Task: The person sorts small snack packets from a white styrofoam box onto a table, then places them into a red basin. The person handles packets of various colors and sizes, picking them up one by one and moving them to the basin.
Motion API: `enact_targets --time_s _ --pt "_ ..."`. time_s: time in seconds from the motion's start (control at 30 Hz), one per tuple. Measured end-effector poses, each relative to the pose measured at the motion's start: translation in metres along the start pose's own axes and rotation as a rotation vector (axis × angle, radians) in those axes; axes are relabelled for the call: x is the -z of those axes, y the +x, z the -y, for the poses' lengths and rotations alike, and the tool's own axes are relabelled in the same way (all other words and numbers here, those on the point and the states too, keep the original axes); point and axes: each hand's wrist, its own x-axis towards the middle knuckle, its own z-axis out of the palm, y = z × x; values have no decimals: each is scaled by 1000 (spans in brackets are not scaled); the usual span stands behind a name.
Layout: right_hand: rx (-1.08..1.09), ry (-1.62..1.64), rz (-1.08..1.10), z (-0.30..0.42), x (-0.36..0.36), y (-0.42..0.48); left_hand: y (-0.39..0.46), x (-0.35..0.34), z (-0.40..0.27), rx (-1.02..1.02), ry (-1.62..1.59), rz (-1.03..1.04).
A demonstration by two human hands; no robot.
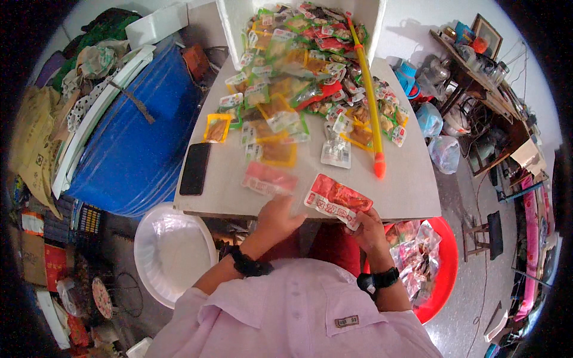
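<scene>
My right hand (371, 230) grips the lower right corner of a red and clear plastic food packet (339, 199), held over the table's near edge. Blurred by motion, my left hand (277, 219) has its thumb spread from its fingers. Its fingertips meet the lower edge of another red packet (270, 179), also blurred; whether they hold it I cannot tell. Beyond, a heap of sealed food packets (277, 85) with green, yellow and red borders spills from a white foam box (377, 27) across the table (403, 179). Several packets in the heap's middle look smeared.
A yellow stick (369, 98) with orange ends leans across the heap. A black phone (194, 169) lies at the table's left edge. Below left stands a white basin (174, 255); below right, a red basin (447, 268) holds packets. A blue tub (138, 129) flanks the table.
</scene>
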Motion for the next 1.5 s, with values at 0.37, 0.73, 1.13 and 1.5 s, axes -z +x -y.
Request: enact_targets --time_s 0.37,0.73,1.13,1.5 --pt "-2 -28 -11 -10 -14 -11 -6 -14 11 160 -31 32" --pt "-49 -43 -1 -18 -28 -2 0 -12 10 95 -170 -127" --pt "-110 14 184 -19 -61 11 7 -3 -11 35 48 -57" --pt "-278 -510 285 -37 -69 38 7 10 -26 157 108 168"
